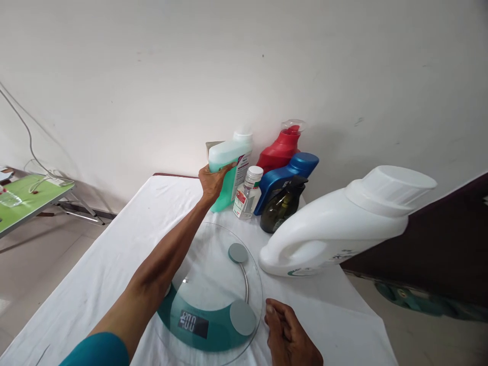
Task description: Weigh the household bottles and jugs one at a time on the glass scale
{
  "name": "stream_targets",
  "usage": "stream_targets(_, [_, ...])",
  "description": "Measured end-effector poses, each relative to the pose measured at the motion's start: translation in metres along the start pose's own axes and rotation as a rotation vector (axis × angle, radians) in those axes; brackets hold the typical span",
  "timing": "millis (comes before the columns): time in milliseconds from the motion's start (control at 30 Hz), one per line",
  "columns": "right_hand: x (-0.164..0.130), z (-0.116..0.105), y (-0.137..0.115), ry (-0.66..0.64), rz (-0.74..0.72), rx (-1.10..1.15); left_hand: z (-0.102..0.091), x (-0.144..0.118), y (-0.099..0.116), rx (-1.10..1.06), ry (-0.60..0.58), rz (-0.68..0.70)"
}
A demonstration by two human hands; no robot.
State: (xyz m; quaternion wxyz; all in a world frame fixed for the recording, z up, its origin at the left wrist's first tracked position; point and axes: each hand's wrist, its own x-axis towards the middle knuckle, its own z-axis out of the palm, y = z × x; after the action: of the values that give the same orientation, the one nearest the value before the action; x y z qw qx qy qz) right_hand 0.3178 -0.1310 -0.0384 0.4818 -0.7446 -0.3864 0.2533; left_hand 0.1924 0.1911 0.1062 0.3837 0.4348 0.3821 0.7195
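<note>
1. Head view: round glass scale lies on the white-covered table; a white jug, clear small bottle, dark spray bottle, blue bottle and red bottle stand behind.
2. Left hand grips the green bottle at the table's far edge, fingers wrapped around it.
3. Right hand rests loosely curled beside the scale, holding nothing.

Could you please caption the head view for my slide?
Left hand grasps a green liquid bottle behind a round glass scale.

A teal-green bottle with a white cap, a red bottle, a blue bottle, a dark olive spray bottle, a white jug; clear glass scale with a teal band; white tablecloth; teal sleeve.
</note>
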Motion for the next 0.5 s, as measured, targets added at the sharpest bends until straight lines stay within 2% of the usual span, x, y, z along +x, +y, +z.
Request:
stream_targets(133, [0.003,0.000,0.004,0.010,0.006,-0.026,-0.023,-0.006,0.016,0.019,0.015,0.052])
stream_targets(267, [0.008,-0.003,0.002,-0.038,-0.012,-0.021,-0.053,-0.012,0.039,0.071,0.055,0.106])
stream_targets(400, [0.010,-0.006,-0.008,-0.053,-0.037,-0.025,-0.084,-0.022,0.080,0.119,0.038,0.174])
stream_targets(500, [0.011,-0.009,-0.014,-0.085,-0.047,-0.047,-0.102,-0.038,0.113,0.121,0.033,0.164])
